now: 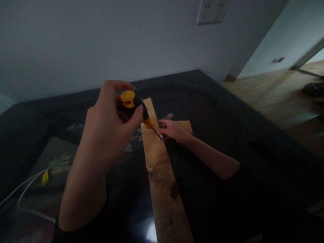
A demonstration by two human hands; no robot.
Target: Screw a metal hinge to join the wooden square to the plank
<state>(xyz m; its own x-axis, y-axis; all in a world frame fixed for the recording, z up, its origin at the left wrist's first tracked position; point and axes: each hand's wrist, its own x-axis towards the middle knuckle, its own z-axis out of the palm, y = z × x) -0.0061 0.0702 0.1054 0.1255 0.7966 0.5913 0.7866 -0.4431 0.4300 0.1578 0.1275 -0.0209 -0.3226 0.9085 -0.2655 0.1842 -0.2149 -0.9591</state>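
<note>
One dark glossy table, fills most of view; pale characters at 9 o'clock, too faint to read. Long wooden board lies on it, running roughly 12 to 6 o'clock. White cable at 8. Left hand at 9, fingers clamped on the screwdriver's handle. Right hand just off centre at 4, fingertips at the board's edge; can't tell if they're pinching anything. Screwdriver, yellow and black, tilted, shaft aimed toward 5; no legible brand. Short wooden piece at 3, partly behind right hand. Yellow tag beside cable, no readable print. Round disc near centre at 1. Small shiny bit at screwdriver tip, blurred.
</note>
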